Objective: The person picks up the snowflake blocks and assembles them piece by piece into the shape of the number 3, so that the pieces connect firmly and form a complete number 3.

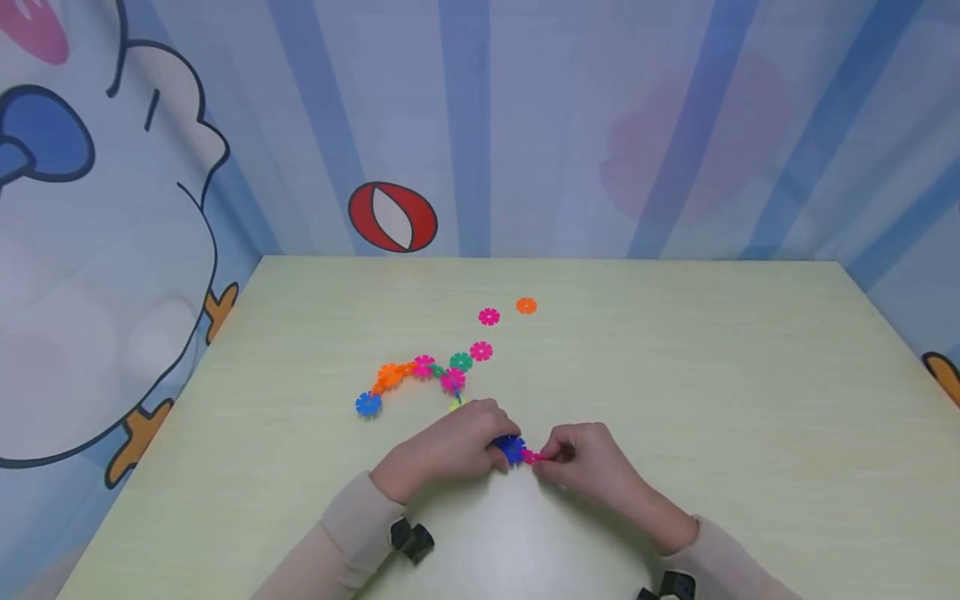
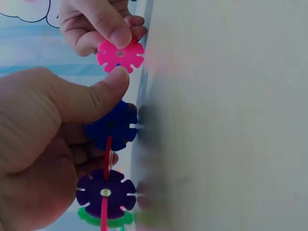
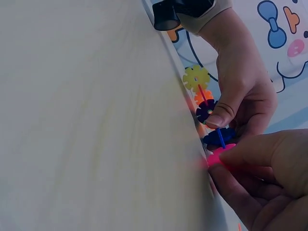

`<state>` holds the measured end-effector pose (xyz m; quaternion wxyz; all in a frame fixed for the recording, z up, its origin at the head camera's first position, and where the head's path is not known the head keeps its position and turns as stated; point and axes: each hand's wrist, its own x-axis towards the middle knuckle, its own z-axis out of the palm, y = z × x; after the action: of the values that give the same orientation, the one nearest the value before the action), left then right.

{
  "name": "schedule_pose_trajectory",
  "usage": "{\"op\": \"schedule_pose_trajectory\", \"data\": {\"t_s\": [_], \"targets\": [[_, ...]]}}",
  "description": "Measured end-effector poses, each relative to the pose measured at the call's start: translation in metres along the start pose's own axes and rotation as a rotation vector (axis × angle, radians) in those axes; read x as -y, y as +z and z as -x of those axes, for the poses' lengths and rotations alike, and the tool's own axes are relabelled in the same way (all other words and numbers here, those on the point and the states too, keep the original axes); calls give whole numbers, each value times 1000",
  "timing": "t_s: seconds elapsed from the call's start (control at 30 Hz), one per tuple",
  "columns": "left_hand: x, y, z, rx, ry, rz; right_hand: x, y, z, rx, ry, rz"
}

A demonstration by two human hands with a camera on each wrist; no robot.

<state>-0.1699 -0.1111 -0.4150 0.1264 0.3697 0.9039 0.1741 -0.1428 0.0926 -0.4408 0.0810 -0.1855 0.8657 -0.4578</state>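
Head view has the pink disc (image 1: 531, 457) right between your two hands, about midway between the table's (image 1: 750, 400) left and right edges and well in from the far edge. Your right hand (image 1: 592, 462) pinches it with thumb and fingertips, while your left hand (image 1: 461, 446) is clamped on the dark blue disc (image 1: 512, 450) just beside it. So your hands are near each other but apart.

Right wrist view shows an edge-on blue disc (image 3: 221, 138) meeting the pink one; can't tell how deep it's slotted. From the left wrist, you've got a red edge-on disc (image 2: 108, 161), a purple disc (image 2: 118, 190) and a green disc (image 2: 115, 223) running on below.

Past your left hand, a curved chain of discs bends toward the table's left edge, with an orange cluster (image 1: 389, 375) and a bright blue disc (image 1: 368, 405) at its tip. Toward the far edge you've got a loose pink disc (image 1: 489, 317) and a loose orange disc (image 1: 527, 306), the orange one closest to that edge. Behind it all hangs a striped backdrop (image 1: 555, 125) with a red-and-white ball (image 1: 393, 217) printed on it.
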Motion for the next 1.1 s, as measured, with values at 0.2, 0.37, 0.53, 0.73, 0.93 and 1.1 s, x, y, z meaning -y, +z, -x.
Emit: {"op": "schedule_pose_trajectory", "data": {"t_s": [0.2,0.37,0.53,0.73,0.93,1.1], "targets": [[1,3,0,0,-12,68,-1,3,-1,-5,-20,-20],[2,4,0,-4,-15,62,-2,6,-2,-3,-24,-33],[3,4,1,1,-23,49,-1,7,-3,7,9,-36],[5,3,3,4,-23,13,0,-1,-7,95,39,-19],[10,0,10,-34,-57,117,-1,-27,-18,202,47,-5],[15,-8,24,-138,-70,264,-3,-53,-42,165,41,13]]}}
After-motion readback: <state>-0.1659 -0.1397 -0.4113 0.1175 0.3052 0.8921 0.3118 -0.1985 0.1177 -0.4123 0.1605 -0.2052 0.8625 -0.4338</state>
